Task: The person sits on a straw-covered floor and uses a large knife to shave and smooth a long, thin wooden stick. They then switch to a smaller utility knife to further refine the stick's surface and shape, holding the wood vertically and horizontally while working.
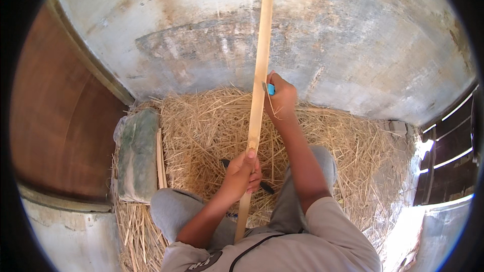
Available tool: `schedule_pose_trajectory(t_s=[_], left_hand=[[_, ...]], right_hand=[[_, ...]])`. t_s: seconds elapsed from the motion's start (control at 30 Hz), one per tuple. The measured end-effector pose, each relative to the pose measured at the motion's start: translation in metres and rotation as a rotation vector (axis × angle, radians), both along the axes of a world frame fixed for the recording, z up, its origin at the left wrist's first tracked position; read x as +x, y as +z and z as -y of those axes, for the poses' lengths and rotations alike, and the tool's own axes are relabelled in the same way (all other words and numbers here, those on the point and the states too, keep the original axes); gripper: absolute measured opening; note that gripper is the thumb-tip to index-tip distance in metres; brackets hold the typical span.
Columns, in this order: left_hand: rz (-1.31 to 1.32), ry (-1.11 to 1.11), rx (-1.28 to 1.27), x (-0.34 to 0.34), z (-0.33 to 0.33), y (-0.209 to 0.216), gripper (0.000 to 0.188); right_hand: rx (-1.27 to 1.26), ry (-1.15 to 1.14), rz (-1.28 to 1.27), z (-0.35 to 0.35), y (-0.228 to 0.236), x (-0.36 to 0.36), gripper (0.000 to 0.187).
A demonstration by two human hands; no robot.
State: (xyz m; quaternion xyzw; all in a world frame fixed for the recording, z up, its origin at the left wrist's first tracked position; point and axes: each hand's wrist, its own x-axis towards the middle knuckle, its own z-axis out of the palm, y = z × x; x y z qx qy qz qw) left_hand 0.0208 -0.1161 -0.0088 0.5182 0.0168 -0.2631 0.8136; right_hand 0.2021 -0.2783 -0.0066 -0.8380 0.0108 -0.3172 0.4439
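A long, pale bamboo strip (262, 45) runs upright through the middle of the view, from my lap up in front of the wall. My left hand (240, 175) is wrapped round its lower part, thumb on top near a node. Higher up, my right hand (282, 95) grips a small blue-handled knife (271, 89), mostly hidden in the fist. Its short grey blade meets the strip's right edge. A thin curled shaving (273, 107) hangs beside that hand. Behind my left hand shows a dark object (266, 187), its kind unclear.
Straw-like shavings (201, 116) cover the floor around my bent legs (176, 209). A green-grey block (137, 156) lies at the left beside thin wooden strips (160, 158). Ahead rises a stained wall (343, 45); a brown panel (65, 106) stands left, dark slats (446, 151) right.
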Motion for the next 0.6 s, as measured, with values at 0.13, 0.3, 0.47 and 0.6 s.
schedule_pose_trajectory(t_s=[0.13, 0.3, 0.47, 0.6], left_hand=[[0.279, -0.206, 0.152, -0.037, 0.032, -0.029, 0.037], [0.093, -0.278, 0.093, -0.046, 0.043, 0.001, 0.037], [0.082, -0.072, 0.005, -0.014, -0.005, 0.005, 0.042], [0.149, 0.054, -0.011, -0.005, -0.020, 0.024, 0.042]], right_hand=[[0.165, -0.233, -0.065, 0.047, 0.006, 0.044, 0.029], [0.351, -0.330, 0.043, 0.082, 0.009, 0.036, 0.042], [0.369, -0.175, 0.126, 0.064, 0.005, 0.025, 0.046], [0.094, 0.035, 0.109, 0.020, 0.011, -0.004, 0.034]])
